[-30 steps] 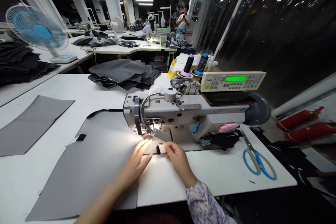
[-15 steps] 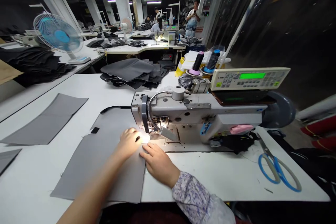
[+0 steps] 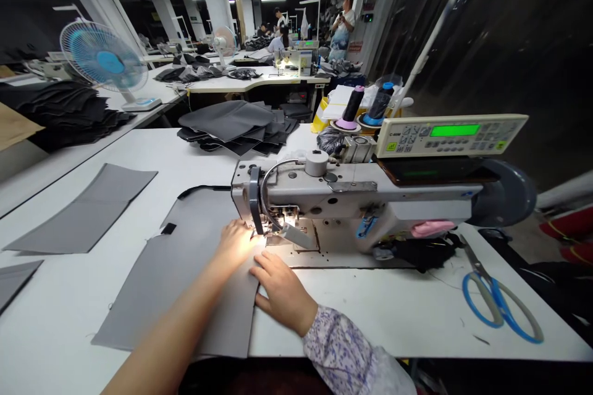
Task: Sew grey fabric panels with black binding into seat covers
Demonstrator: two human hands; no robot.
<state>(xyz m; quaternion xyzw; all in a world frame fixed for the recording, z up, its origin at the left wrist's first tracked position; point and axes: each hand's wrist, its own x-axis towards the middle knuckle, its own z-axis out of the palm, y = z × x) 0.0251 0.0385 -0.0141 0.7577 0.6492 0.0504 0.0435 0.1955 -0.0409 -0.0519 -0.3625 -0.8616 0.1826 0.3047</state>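
A large grey fabric panel lies on the white table and runs under the needle of a grey sewing machine. My left hand rests on the panel right beside the lit needle area, fingers curled, glare washing them out. My right hand lies flat on the panel's right edge just in front of the needle plate, fingers spread and pointing left. A small black tab sits on the panel's far left edge.
Blue-handled scissors lie at the right of the table. A control panel and thread cones top the machine. Dark fabric stack behind, more grey panels left, a blue fan, people at far tables.
Both hands moved left from a small black piece in front of the machine onto the grey panel by the needle. Over the last half second they barely shifted.
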